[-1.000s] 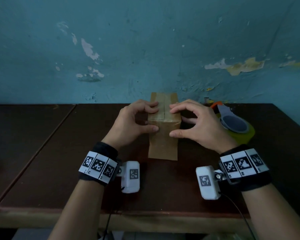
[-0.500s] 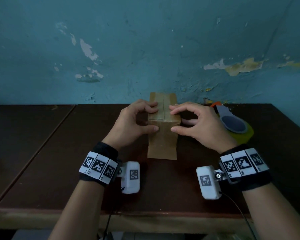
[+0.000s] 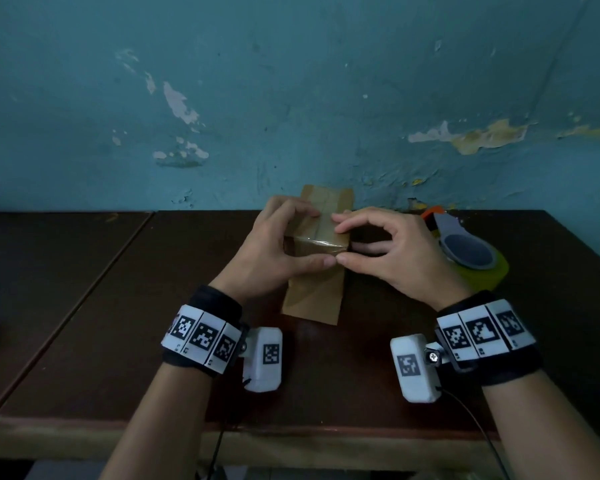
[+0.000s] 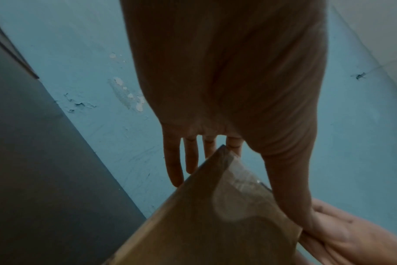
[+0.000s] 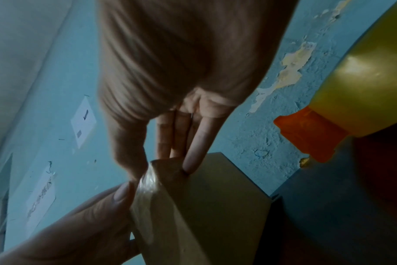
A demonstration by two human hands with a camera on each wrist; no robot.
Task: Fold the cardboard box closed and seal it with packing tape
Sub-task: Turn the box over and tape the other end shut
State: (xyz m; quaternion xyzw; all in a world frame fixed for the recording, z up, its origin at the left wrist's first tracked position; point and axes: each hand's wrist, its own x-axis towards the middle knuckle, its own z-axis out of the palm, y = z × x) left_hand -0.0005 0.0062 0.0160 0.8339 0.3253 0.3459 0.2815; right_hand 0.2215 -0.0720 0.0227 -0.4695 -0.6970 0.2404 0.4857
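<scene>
A small tall cardboard box (image 3: 313, 294) stands upright at the middle of the dark table, flaps folded shut. A strip of clear tape (image 3: 321, 241) runs over its top and down the near face. My left hand (image 3: 317, 237) curls over the box from the left, fingers on top, thumb on the near face. From the other side my right hand (image 3: 340, 243) does the same. The two thumb tips meet on the tape at the front. In the right wrist view the tape (image 5: 147, 188) shines on the box (image 5: 227, 206) corner. The left wrist view shows the box (image 4: 215, 224) under my thumb.
A tape dispenser (image 3: 471, 254) with a yellow roll, grey hub and orange tip lies just right of my right hand, near the blue wall (image 3: 291, 98). A seam splits the table (image 3: 84, 306) at the left. The table's front edge runs below my wrists.
Both thumbs have slid toward each other across the box's near face and now touch tip to tip. The box's top has leaned slightly to the right.
</scene>
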